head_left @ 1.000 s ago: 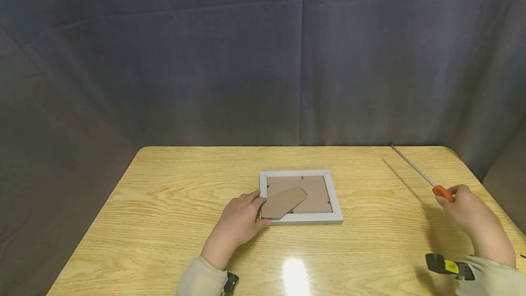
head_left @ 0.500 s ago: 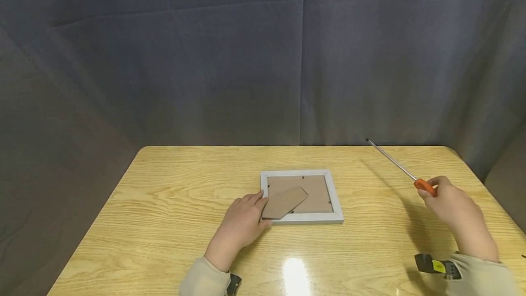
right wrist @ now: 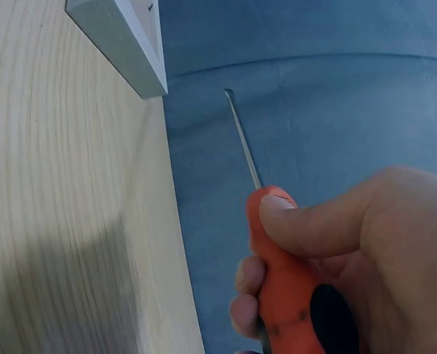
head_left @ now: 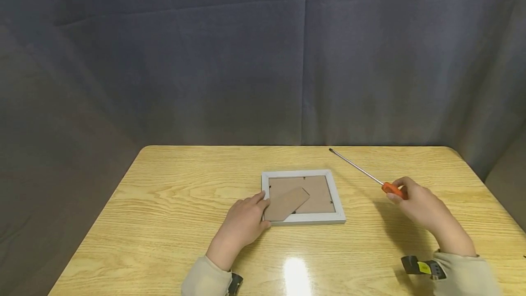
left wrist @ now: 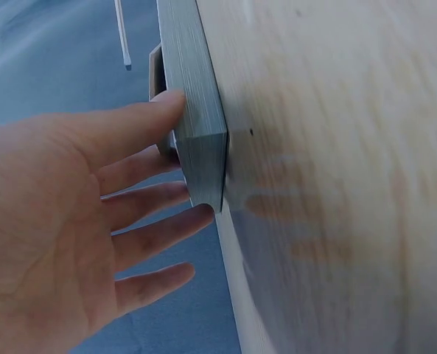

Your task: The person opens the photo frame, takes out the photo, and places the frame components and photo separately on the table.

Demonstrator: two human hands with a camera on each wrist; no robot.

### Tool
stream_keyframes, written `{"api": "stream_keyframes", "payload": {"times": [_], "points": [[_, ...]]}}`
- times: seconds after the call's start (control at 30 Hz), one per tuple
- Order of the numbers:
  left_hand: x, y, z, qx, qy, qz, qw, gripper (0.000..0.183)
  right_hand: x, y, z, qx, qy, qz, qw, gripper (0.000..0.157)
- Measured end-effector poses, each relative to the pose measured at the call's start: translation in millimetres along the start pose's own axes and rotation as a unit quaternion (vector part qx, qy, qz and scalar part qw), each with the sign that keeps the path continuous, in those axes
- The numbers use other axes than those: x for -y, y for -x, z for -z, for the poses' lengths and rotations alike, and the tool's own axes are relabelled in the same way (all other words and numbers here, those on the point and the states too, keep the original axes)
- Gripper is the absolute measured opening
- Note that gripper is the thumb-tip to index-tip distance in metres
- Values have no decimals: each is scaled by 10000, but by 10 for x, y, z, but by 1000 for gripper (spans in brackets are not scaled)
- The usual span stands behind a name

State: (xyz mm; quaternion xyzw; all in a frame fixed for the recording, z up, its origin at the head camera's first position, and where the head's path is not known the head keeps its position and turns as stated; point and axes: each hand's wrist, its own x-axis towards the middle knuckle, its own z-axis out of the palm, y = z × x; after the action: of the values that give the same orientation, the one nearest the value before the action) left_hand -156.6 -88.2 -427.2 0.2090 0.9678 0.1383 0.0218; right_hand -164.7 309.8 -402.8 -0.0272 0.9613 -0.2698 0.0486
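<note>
A picture frame (head_left: pixel 338 195) lies face down on the table, its pale grey border round a brown backing board (head_left: pixel 318 191). The brown stand flap (head_left: pixel 286 203) slants across the board's lower left. At the frame's left end, my left hand (head_left: pixel 242 220) touches the edge with straight, spread fingers; in the left wrist view the thumb (left wrist: pixel 141 122) lies at the frame's corner. My right hand (head_left: pixel 425 207) grips a flathead screwdriver (right wrist: pixel 288 295) by its orange and black handle. Its long shaft (head_left: pixel 357 166) points up and left, above the table to the right of the frame.
The wood-grain table (head_left: pixel 164 186) ends at a far edge in front of a dark grey curtain (head_left: pixel 226 72). Small dark metal tabs (head_left: pixel 331 202) stand along the backing board's sides. A bright reflection (head_left: pixel 297 275) shows on the tabletop near the front.
My right hand has carried the screwdriver left, closer to the frame, with its tip swinging left. My left hand and the frame stay about where they were.
</note>
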Motion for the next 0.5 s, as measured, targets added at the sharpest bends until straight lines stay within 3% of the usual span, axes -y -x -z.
{"api": "stream_keyframes", "payload": {"times": [0.5], "points": [[22, -7, 5, -79, -1, -101, 9999, 52, 270, 1, -134, 149, 99, 545, 9984, 32]]}}
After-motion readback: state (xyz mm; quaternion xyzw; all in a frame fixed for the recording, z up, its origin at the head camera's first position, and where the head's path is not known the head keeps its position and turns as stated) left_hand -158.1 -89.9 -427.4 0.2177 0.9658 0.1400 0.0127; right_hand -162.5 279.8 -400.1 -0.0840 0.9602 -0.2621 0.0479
